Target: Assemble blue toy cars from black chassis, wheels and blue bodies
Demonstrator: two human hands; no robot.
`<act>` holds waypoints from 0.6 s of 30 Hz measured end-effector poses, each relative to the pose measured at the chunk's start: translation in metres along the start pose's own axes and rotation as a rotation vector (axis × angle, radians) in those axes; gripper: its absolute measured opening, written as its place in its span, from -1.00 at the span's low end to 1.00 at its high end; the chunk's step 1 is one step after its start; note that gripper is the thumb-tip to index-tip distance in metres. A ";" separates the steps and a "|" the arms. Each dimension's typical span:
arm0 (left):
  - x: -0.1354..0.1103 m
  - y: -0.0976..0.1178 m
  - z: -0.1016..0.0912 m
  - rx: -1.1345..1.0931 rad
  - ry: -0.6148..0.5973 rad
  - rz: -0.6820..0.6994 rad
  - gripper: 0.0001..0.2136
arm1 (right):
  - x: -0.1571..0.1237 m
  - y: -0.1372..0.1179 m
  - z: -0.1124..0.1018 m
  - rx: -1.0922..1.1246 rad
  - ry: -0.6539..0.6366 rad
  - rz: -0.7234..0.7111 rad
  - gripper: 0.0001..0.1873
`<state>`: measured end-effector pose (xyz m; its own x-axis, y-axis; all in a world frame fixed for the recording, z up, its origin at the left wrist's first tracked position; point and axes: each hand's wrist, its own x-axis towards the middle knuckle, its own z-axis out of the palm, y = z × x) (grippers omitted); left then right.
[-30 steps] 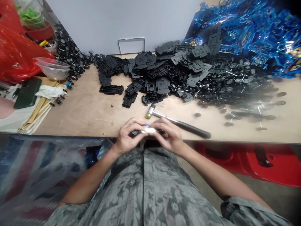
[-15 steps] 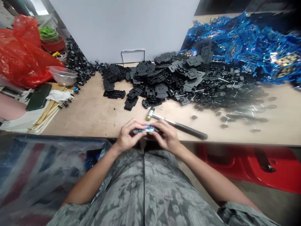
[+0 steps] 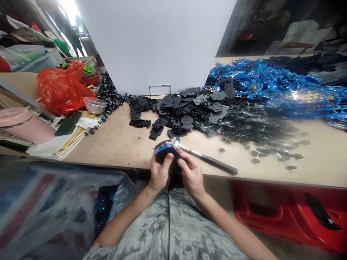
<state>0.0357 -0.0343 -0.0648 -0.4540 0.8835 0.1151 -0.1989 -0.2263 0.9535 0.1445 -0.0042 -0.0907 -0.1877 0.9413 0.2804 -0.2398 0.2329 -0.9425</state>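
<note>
Both my hands hold a small blue toy car (image 3: 166, 150) at the near edge of the wooden table (image 3: 116, 144). My left hand (image 3: 159, 172) grips its left side with curled fingers. My right hand (image 3: 191, 174) closes on its right side. Just behind the car lies a small hammer (image 3: 206, 158) with a dark handle pointing right. A heap of black plastic chassis parts (image 3: 184, 108) fills the middle back of the table.
Loose wheels on axles (image 3: 260, 130) spread to the right, with a pile of shiny blue car bodies (image 3: 273, 86) behind. At the left are a red bag (image 3: 59, 88), a clear bowl (image 3: 94, 105), a phone (image 3: 67, 123) and a pink container (image 3: 24, 124). A red bin (image 3: 287, 216) sits below right.
My head has tilted up, so more of the room shows. The toy car has turned in my hands, its blue body now facing me, and sits slightly farther forward.
</note>
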 end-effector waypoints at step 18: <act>0.009 0.049 -0.038 0.717 -0.552 0.623 -0.65 | 0.059 -0.117 -0.041 -0.551 -0.797 -0.528 -0.84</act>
<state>-0.0111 -0.0530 -0.0279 0.1871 0.7992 0.5712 0.5628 -0.5638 0.6045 0.2009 0.0346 0.0289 -0.7950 0.3100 0.5214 -0.0502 0.8230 -0.5658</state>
